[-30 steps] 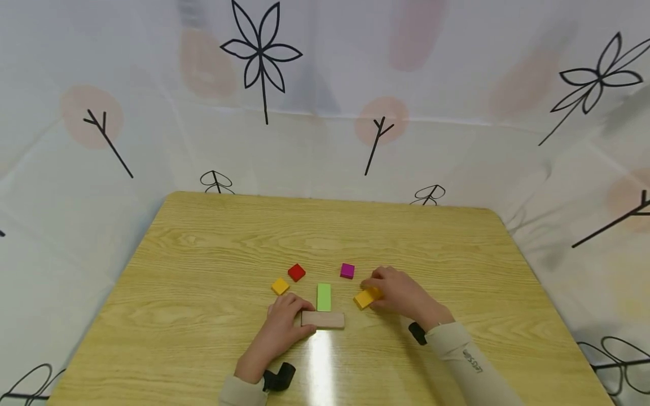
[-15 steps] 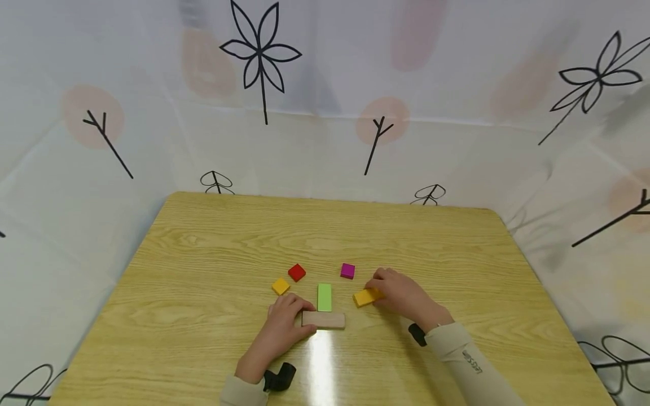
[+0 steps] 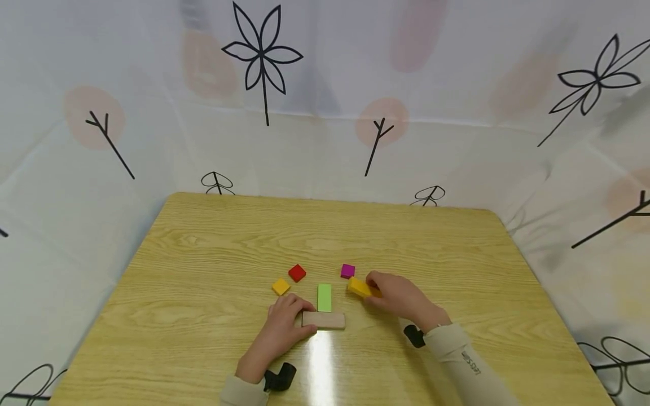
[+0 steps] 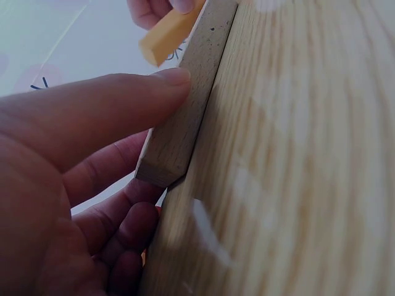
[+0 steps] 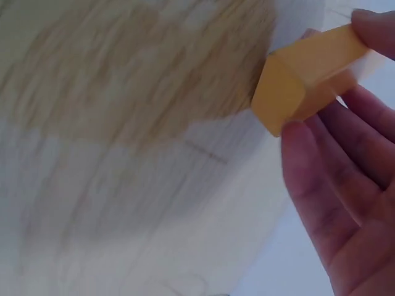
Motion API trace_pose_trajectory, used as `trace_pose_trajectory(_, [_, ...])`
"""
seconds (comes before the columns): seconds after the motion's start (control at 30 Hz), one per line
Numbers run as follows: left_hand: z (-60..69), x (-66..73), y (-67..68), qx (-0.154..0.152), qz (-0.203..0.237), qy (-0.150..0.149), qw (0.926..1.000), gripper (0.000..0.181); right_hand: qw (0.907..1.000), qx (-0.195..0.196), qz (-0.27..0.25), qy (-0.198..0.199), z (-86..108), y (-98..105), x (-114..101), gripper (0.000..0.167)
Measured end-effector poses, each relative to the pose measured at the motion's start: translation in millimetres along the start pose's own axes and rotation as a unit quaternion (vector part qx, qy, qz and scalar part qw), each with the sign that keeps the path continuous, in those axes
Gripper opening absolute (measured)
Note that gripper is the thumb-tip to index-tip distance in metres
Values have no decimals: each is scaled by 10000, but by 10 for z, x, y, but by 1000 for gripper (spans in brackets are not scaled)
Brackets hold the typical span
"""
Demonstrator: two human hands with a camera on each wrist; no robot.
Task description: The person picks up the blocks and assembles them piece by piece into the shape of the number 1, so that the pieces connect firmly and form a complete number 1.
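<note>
one bar [image 3: 359, 287]: yellow, right of the middle, pinched in the right hand [image 3: 398, 294]; its far end is near the purple block [image 3: 347, 271], and whether the two touch, or whether the bar is clear of the table [image 3: 228, 248], i cannot tell

right hand: thumb on one side, fingertips on the other, with only the bar between them; the step in hand looks to be placing and angling this one piece, not yet let go

bar's next move: it probably calls for settling the angle, laying the bar down and only then loosening the fingers, with care not to nudge the purple block

green block [image 3: 324, 298]: left of the bar, its length pointing away from the person, near end touching or just beside the plank [image 3: 329, 321]

plank: pale wood, crosswise on the table, the piece closest to the person

left hand [image 3: 280, 323]: thumb on the near side, fingers round the far side, so it holds the plank by its left end; a steadying job, i judge, best done lightly so the green block is not pushed askew

red block [image 3: 297, 273] and small yellow block [image 3: 281, 287]: left of the green block, near each other, set corner-on; the small yellow block lies just past the left fingers

cloth [image 3: 315, 149]: white, behind the table, printed with flowers and twigs
</note>
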State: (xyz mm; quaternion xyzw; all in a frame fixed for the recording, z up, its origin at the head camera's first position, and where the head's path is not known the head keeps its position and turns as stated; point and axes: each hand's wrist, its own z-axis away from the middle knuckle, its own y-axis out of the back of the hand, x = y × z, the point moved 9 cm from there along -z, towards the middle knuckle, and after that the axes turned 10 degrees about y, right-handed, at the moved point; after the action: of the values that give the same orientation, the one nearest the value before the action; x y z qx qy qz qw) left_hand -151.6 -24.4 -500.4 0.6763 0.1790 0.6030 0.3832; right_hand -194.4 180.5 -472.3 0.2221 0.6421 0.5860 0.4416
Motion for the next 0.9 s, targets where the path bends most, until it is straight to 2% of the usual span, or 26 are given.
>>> trace_pose_trajectory(0.17, [-6, -4, -7, -3, 10, 5, 10000, 29, 9979, 389, -476, -184, -20, 30, 2, 33])
trace_pose_trajectory(0.3, [-5, -4, -10, -23, 30, -3, 10000, 29, 9912, 761, -1027, -337, -62, 57, -13, 42])
trace_pose_trajectory(0.43, [-5, -11, -16, -42, 28, 2, 10000, 29, 9843, 1026, -1429, -165, -120, 54, -59, 59])
trace_pose_trajectory(0.57, [-6, -17, -14, -43, 43, -11, 10000, 29, 9767, 1228, -1754, -142, -198, 22, -93, 63])
trace_pose_trajectory(0.67, [-7, -19, -11, -35, 71, -11, 10000, 29, 9646, 1402, -2190, -436, -267, -18, -86, 62])
trace_pose_trajectory(0.77, [-9, -20, -13, -31, 76, -17, 10000, 29, 9436, 1675, -2757, -744, -324, -46, -86, 61])
trace_pose_trajectory(0.9, [-10, -20, -17, -39, 62, -27, 10000, 29, 9210, 2088, -3188, -804, -399, -47, -125, 61])
